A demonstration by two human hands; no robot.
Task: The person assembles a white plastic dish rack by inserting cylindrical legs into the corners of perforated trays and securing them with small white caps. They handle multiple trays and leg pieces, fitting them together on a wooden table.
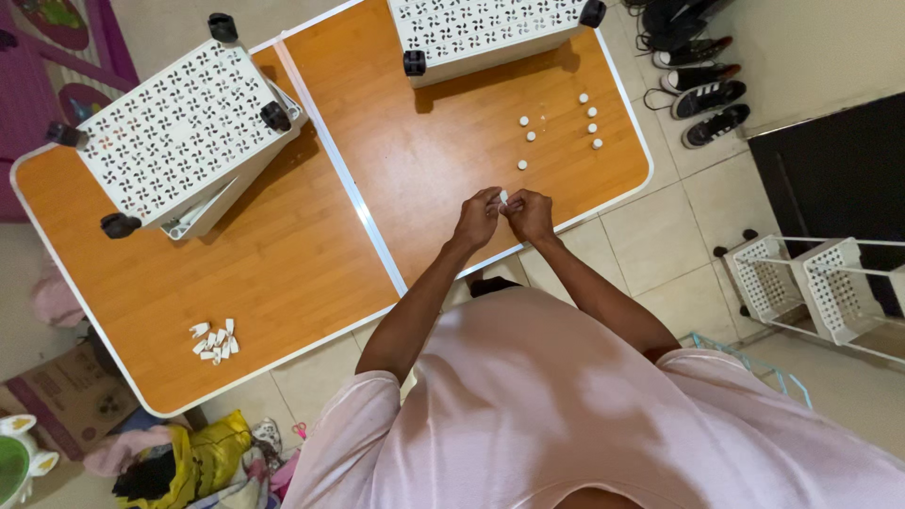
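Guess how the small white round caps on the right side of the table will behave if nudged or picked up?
The small white round caps look like light plastic, so a nudge would probably scatter them. They sit flat and apart on the smooth wooden table, so they would more likely slide than roll. Being tiny, they probably need a fingertip pinch, like the piece between both hands.

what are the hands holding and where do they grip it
A small white plastic piece, pinched between the fingertips of the left hand and right hand, one on each side. Its exact shape is too small to tell.
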